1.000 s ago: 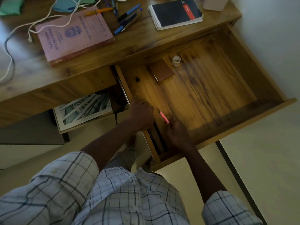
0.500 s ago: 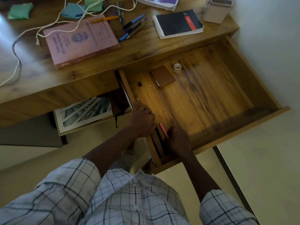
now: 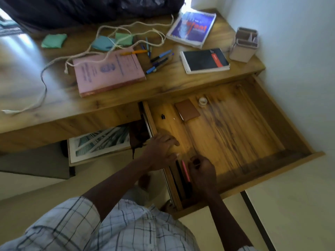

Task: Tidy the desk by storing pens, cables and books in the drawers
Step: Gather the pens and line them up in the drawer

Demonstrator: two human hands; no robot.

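The wooden drawer [image 3: 272, 180] is pulled far out of the desk [image 3: 163, 87]. In its near left corner lie a pink pen [image 3: 185, 170] and some dark pens [image 3: 178, 176]. My right hand [image 3: 202, 172] sits right beside them with curled fingers; whether it still touches the pink pen I cannot tell. My left hand [image 3: 160, 150] rests on the drawer's left wall with fingers spread. On the desk lie several pens [image 3: 159, 60], a pink book [image 3: 108, 71], a black notebook [image 3: 205, 60], a blue book [image 3: 192, 29] and a white cable [image 3: 116, 44].
Inside the drawer are a brown wallet [image 3: 187, 110], a small tape roll [image 3: 203, 102] and a tiny black item [image 3: 163, 116]. A pen holder [image 3: 243, 45] stands at the desk's right end. Green cloths [image 3: 54, 40] lie at the back. A framed picture [image 3: 99, 142] leans under the desk.
The pink pen has gone down from my right hand into the drawer's near left corner beside the dark pens. My head has tilted up, showing more of the desk.
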